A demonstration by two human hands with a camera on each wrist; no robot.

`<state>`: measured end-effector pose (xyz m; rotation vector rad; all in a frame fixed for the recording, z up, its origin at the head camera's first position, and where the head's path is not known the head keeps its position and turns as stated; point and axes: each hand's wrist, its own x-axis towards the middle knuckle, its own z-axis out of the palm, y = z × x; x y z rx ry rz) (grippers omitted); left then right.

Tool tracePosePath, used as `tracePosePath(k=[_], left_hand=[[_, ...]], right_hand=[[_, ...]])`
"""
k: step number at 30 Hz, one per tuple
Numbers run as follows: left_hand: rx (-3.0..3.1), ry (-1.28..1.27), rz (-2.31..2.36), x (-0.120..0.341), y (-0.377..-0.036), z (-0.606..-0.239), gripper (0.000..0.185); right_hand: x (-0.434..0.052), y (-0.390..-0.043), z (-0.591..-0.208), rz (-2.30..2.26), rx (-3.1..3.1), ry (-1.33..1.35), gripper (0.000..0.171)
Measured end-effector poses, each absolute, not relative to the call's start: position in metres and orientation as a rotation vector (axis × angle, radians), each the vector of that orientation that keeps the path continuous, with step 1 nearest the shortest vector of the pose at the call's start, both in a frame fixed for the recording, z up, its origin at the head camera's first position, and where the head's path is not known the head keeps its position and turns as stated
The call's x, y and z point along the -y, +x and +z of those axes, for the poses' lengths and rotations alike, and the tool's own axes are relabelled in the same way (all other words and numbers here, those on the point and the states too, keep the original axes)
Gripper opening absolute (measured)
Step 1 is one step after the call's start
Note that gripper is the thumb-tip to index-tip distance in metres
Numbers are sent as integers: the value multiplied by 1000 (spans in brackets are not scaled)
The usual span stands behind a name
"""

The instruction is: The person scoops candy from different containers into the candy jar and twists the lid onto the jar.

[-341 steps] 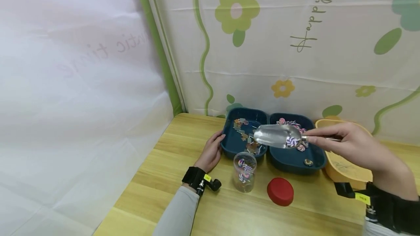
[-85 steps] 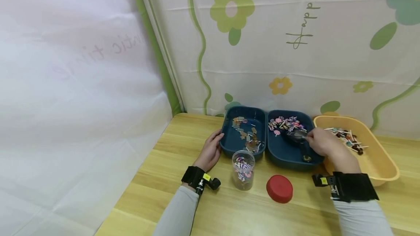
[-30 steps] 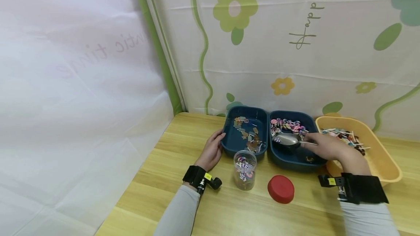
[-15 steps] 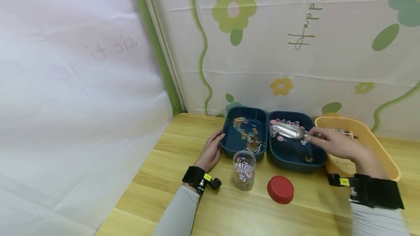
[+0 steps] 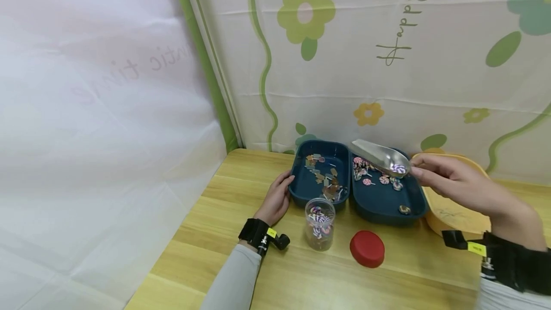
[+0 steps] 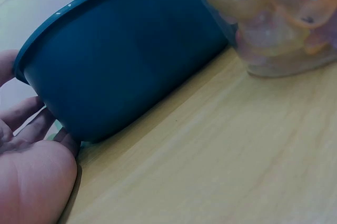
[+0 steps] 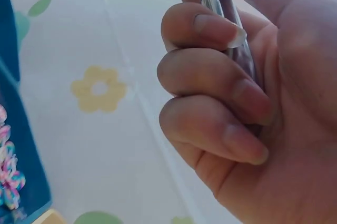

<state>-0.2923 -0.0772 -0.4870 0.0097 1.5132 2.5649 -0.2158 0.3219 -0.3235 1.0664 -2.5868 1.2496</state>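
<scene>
My right hand grips the handle of a metal scoop, and the right wrist view shows its fingers curled round that handle. Raised over the right blue bin, the scoop tilts with its tip up and to the left. A few swirl-striped mini lollipops lie in its back end. More lollipops are on that bin's floor. My left hand rests against the outer left side of the left blue bin, fingers on its wall. A clear jar with several striped lollipops stands before the bins.
A red lid lies on the wooden table, right of the jar. The left bin holds brown and clear small pieces. At the right stands a yellow bin, partly hidden by my right hand. A printed curtain hangs behind.
My right hand has lifted the scoop out of the right blue bin and drawn it right, tipping its front up. The jar holds more lollipops than in the oldest frame. My left hand stays put.
</scene>
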Motion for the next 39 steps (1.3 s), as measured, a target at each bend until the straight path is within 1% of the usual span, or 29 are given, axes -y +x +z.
tracePosePath(k=[4,7,13,17,21,39], left_hand=[[-1512,7,2570,78,-293,-488,50],[-1516,4,2570,77,-294,-488,50],[-1508,7,2573,77,-295,-486,49],[-1503,11,2572,77,-295,-486,50],[-1502,16,2569,77,-294,-487,51],[-1507,5,2569,77,-293,-487,48]], right_hand=[[-313,-205,-313,1132,2562,1076,29],[-305,-197,-308,1040,2586,1053,29],[-286,-188,-303,909,2734,967,18],[-277,-188,-303,897,2806,999,11],[-275,-188,-303,868,2860,1003,8],[-267,-177,-297,760,2923,893,12]])
